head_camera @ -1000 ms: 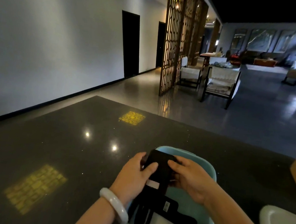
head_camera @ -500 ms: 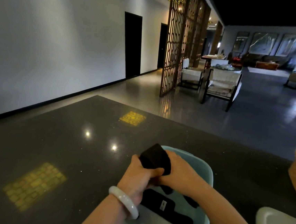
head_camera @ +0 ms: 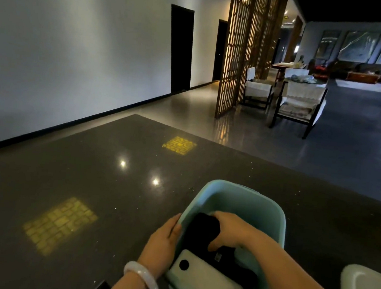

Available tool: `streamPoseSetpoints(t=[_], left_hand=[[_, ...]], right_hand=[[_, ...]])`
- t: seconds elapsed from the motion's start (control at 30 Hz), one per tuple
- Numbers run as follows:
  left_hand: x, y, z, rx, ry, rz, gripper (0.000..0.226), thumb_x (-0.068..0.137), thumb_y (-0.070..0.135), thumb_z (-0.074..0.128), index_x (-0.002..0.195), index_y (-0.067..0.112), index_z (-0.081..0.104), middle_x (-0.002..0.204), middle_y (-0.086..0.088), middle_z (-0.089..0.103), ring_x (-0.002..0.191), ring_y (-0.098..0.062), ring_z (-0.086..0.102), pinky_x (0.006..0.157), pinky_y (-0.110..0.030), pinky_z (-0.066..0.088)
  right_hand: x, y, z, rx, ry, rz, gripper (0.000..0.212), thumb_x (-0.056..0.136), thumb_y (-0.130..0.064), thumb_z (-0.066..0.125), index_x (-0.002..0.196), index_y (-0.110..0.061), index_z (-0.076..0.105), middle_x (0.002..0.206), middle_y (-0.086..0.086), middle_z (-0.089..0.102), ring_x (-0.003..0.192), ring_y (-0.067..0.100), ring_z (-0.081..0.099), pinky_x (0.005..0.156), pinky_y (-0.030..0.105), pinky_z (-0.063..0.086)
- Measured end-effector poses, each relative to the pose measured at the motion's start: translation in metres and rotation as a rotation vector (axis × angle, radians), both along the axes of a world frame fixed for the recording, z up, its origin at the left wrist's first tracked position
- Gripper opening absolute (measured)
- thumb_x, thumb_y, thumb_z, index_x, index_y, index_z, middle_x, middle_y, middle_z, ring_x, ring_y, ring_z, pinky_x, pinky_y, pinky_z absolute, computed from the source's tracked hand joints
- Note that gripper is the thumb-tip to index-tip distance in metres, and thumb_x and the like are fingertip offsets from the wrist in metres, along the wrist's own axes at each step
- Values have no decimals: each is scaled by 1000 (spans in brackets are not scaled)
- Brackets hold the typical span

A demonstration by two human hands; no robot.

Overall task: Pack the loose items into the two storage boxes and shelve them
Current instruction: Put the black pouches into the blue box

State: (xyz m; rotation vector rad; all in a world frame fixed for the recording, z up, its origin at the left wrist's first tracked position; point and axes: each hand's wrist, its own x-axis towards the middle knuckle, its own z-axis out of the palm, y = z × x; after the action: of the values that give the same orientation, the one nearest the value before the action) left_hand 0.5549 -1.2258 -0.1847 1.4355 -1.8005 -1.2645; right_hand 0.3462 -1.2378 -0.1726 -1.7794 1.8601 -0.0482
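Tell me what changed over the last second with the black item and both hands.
The right hand carried the folded black item from above the rim down into the blue box, still gripping it. The left hand let go of it and now rests on the box's left wall. The white device stayed in the box; the box stayed on the dark table.

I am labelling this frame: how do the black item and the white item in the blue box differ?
The black item is dark and gripped by the right hand; the white item is pale, bears a black round spot, and no hand holds it. The black one lies farther from the person. Both sit inside the blue box.
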Motion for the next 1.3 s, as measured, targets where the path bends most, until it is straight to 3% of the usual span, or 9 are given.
streamPoseSetpoints(t=[0.1,0.23,0.3,0.4,0.53,0.63,0.77,1.07,1.3], left_hand=[[0,1,-3,-39,-43,7,36,102,42,33,135,41,48,128,14,58,114,-4,53,94,-21,39],[0,1,-5,-79,-85,23,41,103,39,32,141,33,43,133,9,55,113,-2,49,93,-16,34],[0,2,-5,-87,-84,24,41,103,38,32,142,32,43,133,8,55,112,-2,49,92,-16,33],[-1,2,-5,-101,-75,26,41,103,37,32,142,30,43,133,8,55,112,-1,49,93,-16,34],[-2,2,-4,-121,-71,27,40,103,36,32,141,30,43,132,8,56,115,-5,51,94,-18,36],[-2,2,-2,-126,-84,29,40,103,36,31,141,31,43,132,7,56,118,-7,52,98,-21,38],[-2,4,-2,-140,-83,28,40,104,34,31,142,28,42,134,5,56,120,-8,51,95,-17,36],[-2,2,-3,-132,-117,18,41,104,33,30,144,30,39,137,2,53,123,-13,49,100,-24,36],[-1,0,-6,-115,-107,8,40,104,34,31,143,32,39,135,3,53,120,-11,50,96,-22,36]], right_hand=[[-1,0,-16,-2,-17,-11,66,55,-42,83,110,-31,48,108,-8,56,95,14,55,76,29,47],[-6,5,-27,3,-130,-50,68,59,-48,80,119,-36,49,113,-12,57,104,13,55,85,29,47],[-7,4,-28,-34,-213,-135,47,74,-47,74,115,-32,55,99,-9,63,93,13,63,75,25,48],[-7,2,-25,-32,-249,-263,38,90,-39,62,123,-20,58,82,-1,67,71,12,65,67,24,47],[-8,-1,-24,34,-308,-242,26,90,-30,64,113,-19,65,100,5,70,90,21,67,81,31,52],[-10,-2,-25,45,-325,-203,30,87,-30,68,115,-21,67,106,2,71,97,16,66,92,32,49],[-11,-1,-25,62,-313,-176,34,84,-32,72,117,-26,68,109,-4,69,100,11,62,87,25,46],[-11,-2,-24,109,-301,-147,33,83,-37,71,115,-29,69,106,-2,70,98,13,63,94,33,48],[-10,-1,-22,108,-302,-135,35,84,-36,70,118,-32,67,109,-5,70,100,11,62,91,28,46]])
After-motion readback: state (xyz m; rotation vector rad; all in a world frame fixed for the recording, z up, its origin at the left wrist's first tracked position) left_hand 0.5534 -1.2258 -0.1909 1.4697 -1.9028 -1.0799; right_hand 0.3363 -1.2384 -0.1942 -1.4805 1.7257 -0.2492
